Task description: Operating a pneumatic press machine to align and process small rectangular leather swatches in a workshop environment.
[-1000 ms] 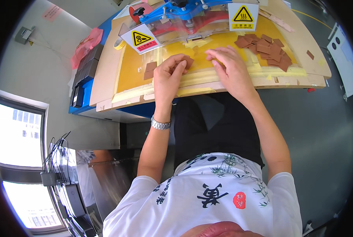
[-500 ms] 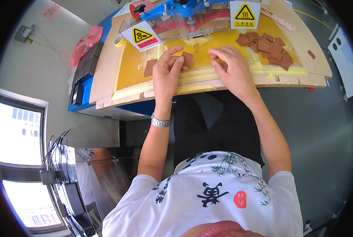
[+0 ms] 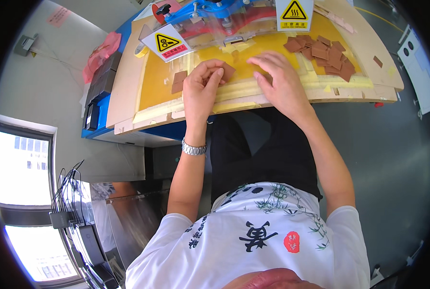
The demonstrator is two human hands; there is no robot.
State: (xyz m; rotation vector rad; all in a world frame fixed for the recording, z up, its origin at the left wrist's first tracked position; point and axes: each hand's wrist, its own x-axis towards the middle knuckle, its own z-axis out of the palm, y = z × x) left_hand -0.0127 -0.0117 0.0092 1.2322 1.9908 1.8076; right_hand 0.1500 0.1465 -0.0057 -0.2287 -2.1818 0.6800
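Note:
My left hand point(image 3: 203, 86) pinches a small flat brown square piece point(image 3: 228, 72) between thumb and fingers, just above the yellow board surface point(image 3: 159, 89). My right hand point(image 3: 280, 79) hovers to the right of it, fingers apart and curved, with nothing seen in them. Beside my left hand lie a couple of brown pieces point(image 3: 178, 82) on the board. Farther right, a loose pile of similar brown pieces point(image 3: 326, 55) is spread on the same surface.
Beyond my hands stands a machine with a blue frame point(image 3: 200, 12), a clear guard and yellow warning signs point(image 3: 167, 42). One brown piece point(image 3: 377, 61) lies apart near the right edge. Dark boxes point(image 3: 101, 84) and a pink bag point(image 3: 99, 55) sit at the left.
The left fingers have closed more around the brown piece. My right hand has shifted slightly left, its fingers more spread. The whole view has shifted a little.

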